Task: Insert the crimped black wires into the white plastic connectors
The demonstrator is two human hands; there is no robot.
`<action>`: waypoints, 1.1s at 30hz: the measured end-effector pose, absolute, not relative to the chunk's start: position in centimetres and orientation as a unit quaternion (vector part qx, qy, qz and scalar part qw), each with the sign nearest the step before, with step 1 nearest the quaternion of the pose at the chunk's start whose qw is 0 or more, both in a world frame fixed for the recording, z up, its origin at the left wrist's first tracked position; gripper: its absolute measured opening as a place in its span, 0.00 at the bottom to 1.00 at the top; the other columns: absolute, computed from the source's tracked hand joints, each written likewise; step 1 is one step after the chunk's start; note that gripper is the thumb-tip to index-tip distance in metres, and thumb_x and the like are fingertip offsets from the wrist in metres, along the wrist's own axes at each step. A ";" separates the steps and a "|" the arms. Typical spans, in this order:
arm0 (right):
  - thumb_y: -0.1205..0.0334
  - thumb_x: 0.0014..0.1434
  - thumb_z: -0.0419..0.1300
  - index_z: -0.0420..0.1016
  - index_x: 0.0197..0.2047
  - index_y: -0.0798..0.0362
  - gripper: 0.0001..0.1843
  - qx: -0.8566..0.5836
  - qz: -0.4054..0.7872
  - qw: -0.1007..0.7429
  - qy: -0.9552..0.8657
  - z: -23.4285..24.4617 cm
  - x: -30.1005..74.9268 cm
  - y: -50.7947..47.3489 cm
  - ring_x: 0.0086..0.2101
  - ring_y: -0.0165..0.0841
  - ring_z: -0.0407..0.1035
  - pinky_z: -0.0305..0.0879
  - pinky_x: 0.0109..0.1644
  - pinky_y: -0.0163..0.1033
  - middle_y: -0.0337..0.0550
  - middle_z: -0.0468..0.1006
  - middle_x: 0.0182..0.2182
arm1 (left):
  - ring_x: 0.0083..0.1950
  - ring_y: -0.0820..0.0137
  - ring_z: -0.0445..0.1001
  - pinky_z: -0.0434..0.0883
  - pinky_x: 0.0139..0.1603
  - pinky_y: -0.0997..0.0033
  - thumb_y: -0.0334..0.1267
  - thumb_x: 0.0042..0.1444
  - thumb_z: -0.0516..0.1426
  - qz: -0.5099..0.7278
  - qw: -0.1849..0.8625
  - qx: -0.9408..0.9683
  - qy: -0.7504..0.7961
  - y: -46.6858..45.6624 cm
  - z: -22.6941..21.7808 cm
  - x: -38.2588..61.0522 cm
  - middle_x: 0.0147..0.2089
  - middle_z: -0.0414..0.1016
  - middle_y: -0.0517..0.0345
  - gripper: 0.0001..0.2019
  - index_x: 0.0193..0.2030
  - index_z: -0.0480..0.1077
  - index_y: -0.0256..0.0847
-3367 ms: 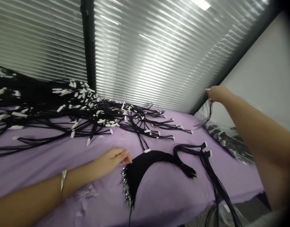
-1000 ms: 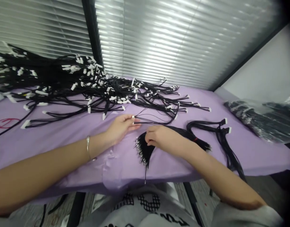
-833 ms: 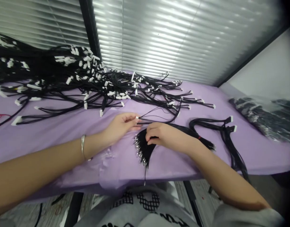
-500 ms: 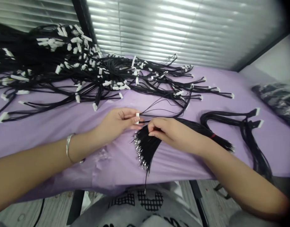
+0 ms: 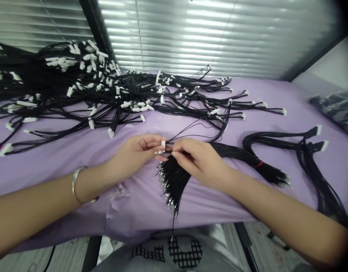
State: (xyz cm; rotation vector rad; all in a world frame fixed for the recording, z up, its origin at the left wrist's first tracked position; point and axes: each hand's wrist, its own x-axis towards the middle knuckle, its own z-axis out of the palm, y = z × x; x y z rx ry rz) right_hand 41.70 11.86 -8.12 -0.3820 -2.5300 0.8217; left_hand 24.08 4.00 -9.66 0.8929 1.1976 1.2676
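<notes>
Between the thumb and fingers of my left hand (image 5: 142,150) is a small white connector (image 5: 163,144), with thin black wires running off it to the right. My right hand (image 5: 198,160) is closed in a pinch on a black wire (image 5: 168,152), whose metal-tipped end lies beside the connector at my left fingertips. Whether that end sits inside the connector I cannot tell. Under my right hand a thick bundle of black wires (image 5: 174,177) fans out, silvery terminals at its left end and a red tie (image 5: 258,164) farther right.
A large heap of black wire harnesses (image 5: 86,87) with white connectors covers the back left of the purple-covered table (image 5: 128,196). Bent harnesses (image 5: 311,158) lie at the right. Wrapped dark goods (image 5: 335,109) rest at the far right, and window blinds (image 5: 174,34) hang behind.
My right hand has come up off the wire fan to the left hand's fingertips, now bringing a wire end to the connector. The view has shifted slightly.
</notes>
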 end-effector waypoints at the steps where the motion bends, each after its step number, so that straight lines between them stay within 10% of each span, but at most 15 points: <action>1: 0.68 0.59 0.52 0.67 0.31 0.55 0.05 -0.169 0.333 0.231 -0.898 -7.9 41.8 12.0 0.25 0.24 0.59 0.57 0.29 0.30 0.36 0.68 0.24 | 0.35 0.68 0.77 0.75 0.39 0.70 0.28 0.50 0.62 0.536 0.563 0.379 0.502 4.0 -9.7 24.0 0.36 0.79 0.53 0.07 0.38 0.77 0.34; 33: 0.70 0.52 0.57 0.69 0.23 0.55 0.07 -0.278 0.377 0.199 -0.861 -7.5 41.8 12.5 0.19 0.21 0.55 0.52 0.21 0.27 0.31 0.65 0.17 | 0.35 0.72 0.79 0.77 0.35 0.77 0.28 0.54 0.60 0.487 0.639 0.347 0.484 4.4 -9.6 23.5 0.36 0.80 0.55 0.05 0.38 0.73 0.35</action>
